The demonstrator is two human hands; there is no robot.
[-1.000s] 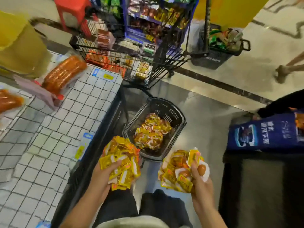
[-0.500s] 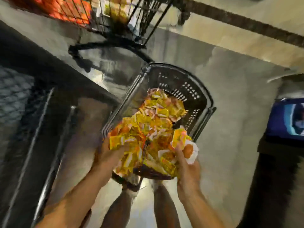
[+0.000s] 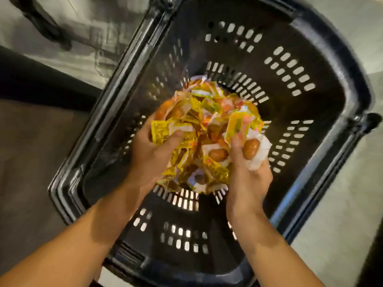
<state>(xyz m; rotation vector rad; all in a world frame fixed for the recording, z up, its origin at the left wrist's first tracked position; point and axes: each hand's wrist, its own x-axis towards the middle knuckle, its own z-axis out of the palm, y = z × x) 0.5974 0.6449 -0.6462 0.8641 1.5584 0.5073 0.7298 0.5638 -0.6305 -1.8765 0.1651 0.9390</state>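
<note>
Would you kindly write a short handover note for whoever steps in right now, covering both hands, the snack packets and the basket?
Left hand: grips a handful of yellow snack packets, low inside the black basket.
Right hand: grips a second handful, with a white-backed packet outermost.
Done: a pile of the same packets lies in the basket, under and beyond both hands.
Left: neither handful is released yet; probably let both go onto the pile.

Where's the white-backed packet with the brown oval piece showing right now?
Head view, right of centre: the white-backed packet is gripped in the right hand, at the right edge of the yellow packet pile, over the black basket.
</note>
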